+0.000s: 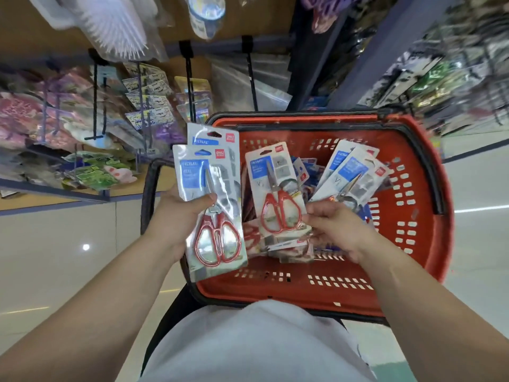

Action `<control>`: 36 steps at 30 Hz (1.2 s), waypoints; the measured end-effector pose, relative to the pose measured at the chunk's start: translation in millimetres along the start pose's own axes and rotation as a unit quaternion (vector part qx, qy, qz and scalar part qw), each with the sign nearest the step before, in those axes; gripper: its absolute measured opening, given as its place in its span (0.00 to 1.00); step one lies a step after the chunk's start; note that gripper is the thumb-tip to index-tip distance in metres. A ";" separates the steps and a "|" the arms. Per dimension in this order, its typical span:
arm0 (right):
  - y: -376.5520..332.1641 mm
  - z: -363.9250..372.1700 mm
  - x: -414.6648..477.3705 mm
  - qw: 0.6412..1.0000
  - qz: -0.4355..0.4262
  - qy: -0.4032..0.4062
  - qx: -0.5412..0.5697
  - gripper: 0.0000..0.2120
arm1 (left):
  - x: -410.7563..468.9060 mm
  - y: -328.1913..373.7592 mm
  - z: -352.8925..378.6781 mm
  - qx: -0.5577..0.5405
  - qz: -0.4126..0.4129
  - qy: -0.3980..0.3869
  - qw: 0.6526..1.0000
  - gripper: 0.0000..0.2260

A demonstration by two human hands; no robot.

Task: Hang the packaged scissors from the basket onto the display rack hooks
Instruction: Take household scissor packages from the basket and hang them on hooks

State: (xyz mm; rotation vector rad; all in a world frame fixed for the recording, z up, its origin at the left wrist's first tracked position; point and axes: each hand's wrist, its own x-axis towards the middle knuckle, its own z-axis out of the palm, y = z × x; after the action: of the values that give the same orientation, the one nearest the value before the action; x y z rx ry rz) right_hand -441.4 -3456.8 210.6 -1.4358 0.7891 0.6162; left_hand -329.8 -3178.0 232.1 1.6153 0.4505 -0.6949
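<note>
Thumb of the left hand (176, 216) lies across the front of a small stack of scissor packs (212, 188), with the fingers curled behind. At least two cards show, one offset behind the other, held upright just over the near-left corner of the basket. The right hand (338, 227) pinches the lower corner of a third pack (275, 188), beside its red handles, holding it raised above the pile. Under and beyond it, more packs (355, 172) lie fanned and overlapping inside the red basket (429, 216), which sits in front of the person's body. Up and to the left, the display rack (220, 44) carries long black hooks (189, 78) hung with other packaged goods. No scissors are visible on any hook in view. By my judgement the job is at its gathering stage: packs are being collected into the left hand, none that can be seen is hung, and several are left in the basket to pick up and hang.
</note>
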 end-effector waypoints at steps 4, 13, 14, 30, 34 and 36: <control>3.8 -18.6 -17.8 0.998 -0.045 -0.033 0.019 0.10 | 1.6 -4.6 33.4 -0.014 -0.005 0.015 1.000 0.14; 34.5 -35.0 -31.2 0.994 -0.087 0.002 0.069 0.13 | 2.3 -24.8 87.0 -0.059 -0.037 0.084 0.994 0.10; 37.4 -36.4 -31.8 0.995 -0.084 -0.005 0.061 0.13 | 0.2 -25.4 89.9 -0.049 -0.040 0.081 0.995 0.10; 33.0 -34.0 6.8 0.956 -0.062 0.286 0.009 0.12 | 3.8 -21.1 113.5 -0.007 -0.026 -0.020 0.999 0.19; 41.0 -59.2 36.3 0.927 0.014 0.354 0.123 0.27 | 8.7 -29.0 109.6 0.037 -0.006 -0.008 0.999 0.21; 40.9 -67.0 47.1 0.926 0.070 0.331 0.170 0.24 | 9.7 -31.3 106.4 0.059 0.001 -0.003 0.998 0.21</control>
State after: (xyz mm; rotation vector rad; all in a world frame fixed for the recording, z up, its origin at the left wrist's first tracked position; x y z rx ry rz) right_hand -451.4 -3525.2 150.4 -1.2669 1.4629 0.0667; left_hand -362.2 -3278.2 195.9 1.7242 0.4107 -0.7357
